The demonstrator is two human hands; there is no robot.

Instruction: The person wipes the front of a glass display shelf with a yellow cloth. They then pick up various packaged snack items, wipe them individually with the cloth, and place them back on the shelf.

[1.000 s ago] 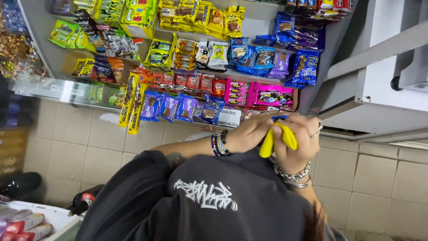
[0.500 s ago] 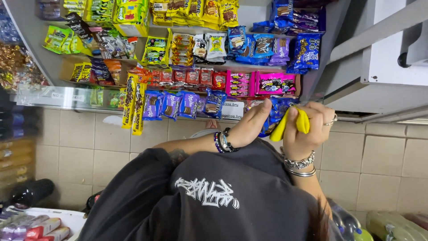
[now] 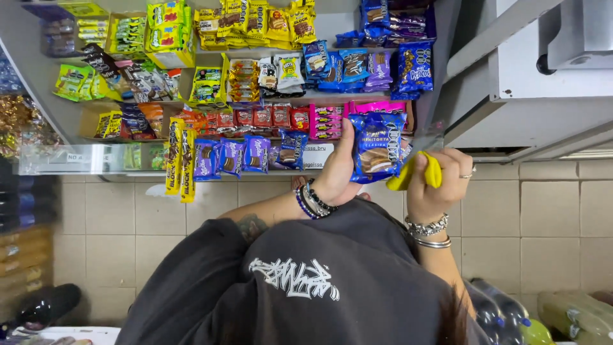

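- Blue glossy biscuit packet (image 3: 377, 148), sandwich cookies pictured on front, pinched by left hand (image 3: 338, 167) against snack shelf (image 3: 255, 121).
- Yellow cloth (image 3: 418, 172), crumpled, clamped in right hand (image 3: 440, 182), fingers curled tight.

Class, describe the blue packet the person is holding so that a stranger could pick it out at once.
Start at the snack rack filling the top of the picture and go to its bottom right corner. There the left hand grips a blue biscuit packet, beside the right hand clutching a yellow cloth. It alone is lifted clear of the rows.
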